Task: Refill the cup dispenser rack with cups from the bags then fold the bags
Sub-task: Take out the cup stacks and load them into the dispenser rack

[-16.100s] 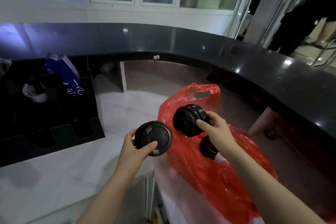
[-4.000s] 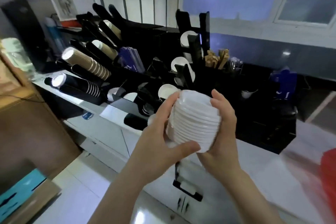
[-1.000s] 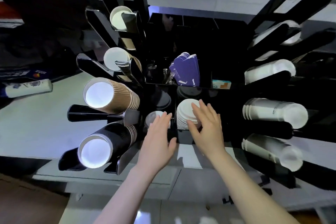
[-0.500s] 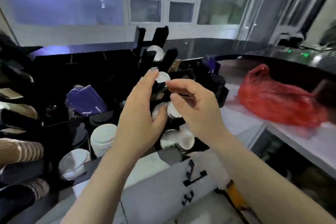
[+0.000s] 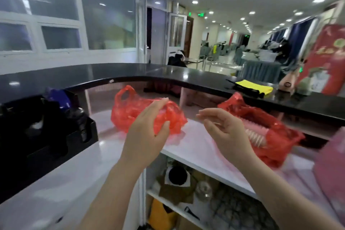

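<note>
Head view — one frame, somewhat motion-blurred.

Left hand [image 5: 147, 132]: raised over the white bench [image 5: 196, 147], fingers straight, thumb spread; it is overlapping the near side of the left red bag [image 5: 130, 112]. Whether it is actually touching the plastic cannot be told; nothing is being gripped.

Right hand [image 5: 224, 130]: hovering between the two bags, fingers loosely curled, palm turned left, holding nothing.

Left red bag: lying crumpled on the bench, one loop handle standing up at its far-left end.

Right red bag [image 5: 276, 147]: lying on the bench just right of the right hand, mouth gaping, showing a stack of white ribbed cups [image 5: 255, 134] on its side inside.

Cup dispenser rack [image 5: 43, 123]: black, sitting at the left edge of the bench, well apart from the right bag; contents too dark to be made out.

Writing: a red poster [image 5: 326, 61] at far right is carrying gold characters, too blurred to read; green exit signs [image 5: 200, 14] are glowing above the far doorway, lettering illegible.

Edges and room: a black raised counter [image 5: 149, 73] is curving behind the bench; a bare strip of white bench is lying between the bags, its front edge running diagonally above open shelves [image 5: 186, 207] of clutter.
</note>
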A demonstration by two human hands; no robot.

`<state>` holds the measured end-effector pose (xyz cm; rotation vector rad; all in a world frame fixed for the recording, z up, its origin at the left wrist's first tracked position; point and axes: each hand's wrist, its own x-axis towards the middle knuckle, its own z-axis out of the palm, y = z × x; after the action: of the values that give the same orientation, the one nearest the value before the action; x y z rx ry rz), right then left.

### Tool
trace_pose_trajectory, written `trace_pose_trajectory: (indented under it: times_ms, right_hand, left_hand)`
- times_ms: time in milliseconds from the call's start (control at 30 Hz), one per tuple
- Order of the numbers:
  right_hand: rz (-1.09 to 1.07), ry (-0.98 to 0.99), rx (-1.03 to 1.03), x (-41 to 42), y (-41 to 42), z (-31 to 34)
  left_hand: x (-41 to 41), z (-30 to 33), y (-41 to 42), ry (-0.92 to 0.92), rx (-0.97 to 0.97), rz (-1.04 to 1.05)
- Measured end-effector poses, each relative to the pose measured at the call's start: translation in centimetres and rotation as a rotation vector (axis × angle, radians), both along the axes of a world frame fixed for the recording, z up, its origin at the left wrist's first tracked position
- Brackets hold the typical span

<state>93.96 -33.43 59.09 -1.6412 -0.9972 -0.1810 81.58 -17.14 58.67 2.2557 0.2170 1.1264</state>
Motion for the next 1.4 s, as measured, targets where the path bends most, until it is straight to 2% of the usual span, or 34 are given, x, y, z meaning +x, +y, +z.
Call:
trace_pose_trajectory:
  times_ms: [233,433,667,800,933,1033,1100,1167,1400]
  right_hand:
    - [-0.319,0.045,-0.079,10.6,-10.6,-4.4]
    - [-0.606,0.038,-0.246,17.6,-16.5,-8.1]
    - [-0.845,0.061,-0.429,26.2,-17.8,-10.3]
    - [-0.945,0.007,-0.499,30.4,-16.2,-12.1]
    - [-1.007,-0.023,-0.551,33.0,-15.0,-14.9]
    - [-1.033,0.039,-0.605,34.3,-14.7,-17.0]
    - [-0.982,0.182,-0.702,35.3,-14.6,-18.4]
    - [-0.916,0.277,-0.797,36.1,-14.9,-19.2]
    - [-0.715,0.282,-0.783,38.5,-17.1,-19.3]
  left_hand:
    - [13.6,-2.8,-6.2,0.096,-0.059,-0.225]
    - [22.8,-5.7,-7.9,0.177,0.066,-0.267]
    - [33.8,-8.8,-6.4,0.199,0.018,-0.26]
    - [40.2,-10.0,-5.0,0.176,0.126,-0.329]
    - [44.3,-11.7,-4.2,0.235,0.169,-0.188]
    - [46.3,-13.3,-3.7,0.489,0.157,-0.088]
    - [47.6,-14.6,-3.5,0.654,0.17,-0.064]
    - [48.6,-15.6,-3.6,0.724,0.139,-0.064]
    - [50.3,-17.3,-3.6,0.873,0.136,-0.063]
